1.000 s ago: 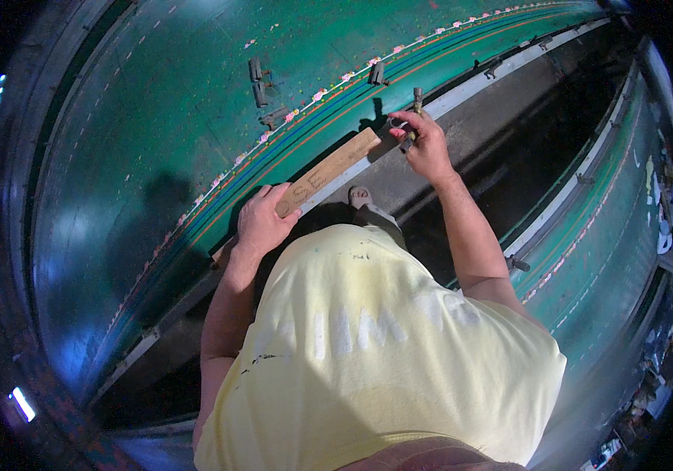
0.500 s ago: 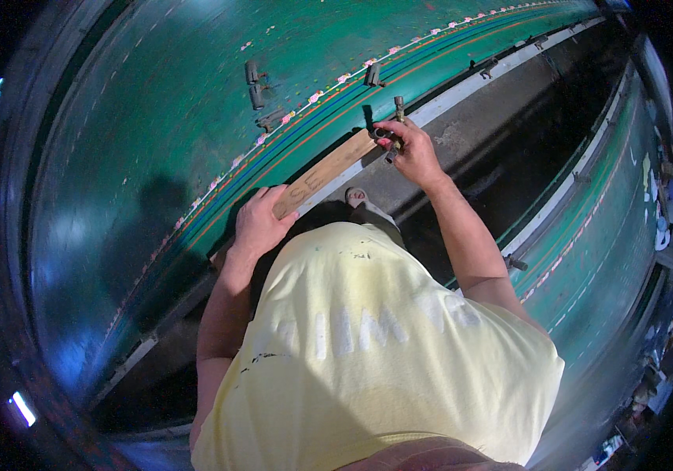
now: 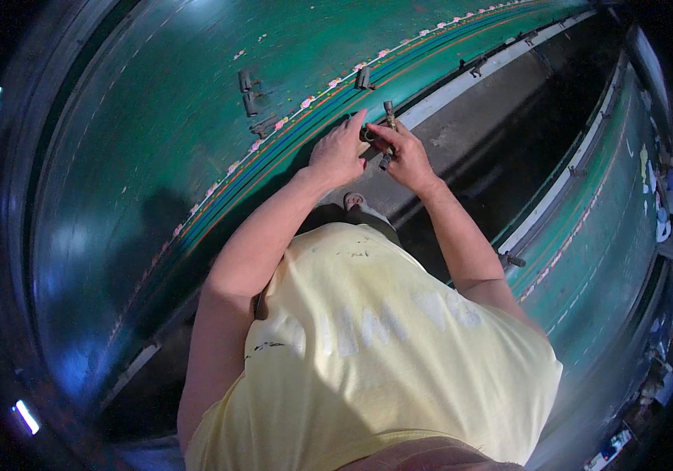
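Observation:
My left hand reaches over the end of a wooden board, its thumb on the near side and its fingers on the far side. Only a small pale patch of the board shows; hand and forearm hide the rest. Close beside it, my right hand is closed on a dark metal clamp-like fitting with a crosswise bar and a rounded part. The fingertips of both hands nearly meet at this fitting. Just beyond them lies the striped edge of a large green curved panel.
Dark metal cylinders stick out from the green panel, with another pair farther left. A pale rail runs along its edge, beside a dark gap. A second green panel stands on the right. My shoe is below.
My left hand has moved up and right along the board to its far end, beside my right hand. The board is now mostly covered. My right hand still holds the metal fitting.

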The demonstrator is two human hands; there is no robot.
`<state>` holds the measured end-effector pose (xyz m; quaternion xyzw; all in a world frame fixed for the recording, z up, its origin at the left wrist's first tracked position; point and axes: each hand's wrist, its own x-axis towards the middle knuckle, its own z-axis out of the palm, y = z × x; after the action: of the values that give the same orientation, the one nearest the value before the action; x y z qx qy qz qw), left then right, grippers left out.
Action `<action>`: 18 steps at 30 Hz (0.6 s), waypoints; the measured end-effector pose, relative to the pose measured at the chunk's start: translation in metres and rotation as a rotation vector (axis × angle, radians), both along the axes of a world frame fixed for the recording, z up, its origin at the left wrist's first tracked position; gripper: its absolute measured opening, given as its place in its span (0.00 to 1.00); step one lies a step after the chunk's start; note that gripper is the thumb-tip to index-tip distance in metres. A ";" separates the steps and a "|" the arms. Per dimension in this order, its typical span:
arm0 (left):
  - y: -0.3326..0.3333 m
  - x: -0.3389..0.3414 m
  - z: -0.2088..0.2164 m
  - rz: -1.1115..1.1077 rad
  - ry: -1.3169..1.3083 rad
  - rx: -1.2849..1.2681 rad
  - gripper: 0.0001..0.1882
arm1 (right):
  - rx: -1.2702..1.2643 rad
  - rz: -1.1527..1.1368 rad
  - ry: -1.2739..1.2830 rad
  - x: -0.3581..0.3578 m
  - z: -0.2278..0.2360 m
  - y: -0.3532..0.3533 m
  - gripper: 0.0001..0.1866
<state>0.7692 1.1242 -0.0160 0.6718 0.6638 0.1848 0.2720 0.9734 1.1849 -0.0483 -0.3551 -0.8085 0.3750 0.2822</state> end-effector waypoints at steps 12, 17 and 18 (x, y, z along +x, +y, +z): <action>0.002 0.016 0.005 -0.053 0.169 0.069 0.25 | 0.152 -0.204 -0.064 0.045 0.001 -0.052 0.21; 0.014 0.023 -0.007 -0.037 0.304 0.015 0.23 | 0.422 -0.116 -0.232 0.042 0.010 -0.049 0.18; 0.014 0.024 -0.008 -0.032 0.313 0.018 0.23 | 0.450 -0.101 -0.269 0.041 0.011 -0.048 0.17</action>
<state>0.7928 1.1383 -0.0241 0.7053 0.6855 0.0793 0.1622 1.0142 1.1371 -0.0371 -0.3698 -0.8830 0.1208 0.2625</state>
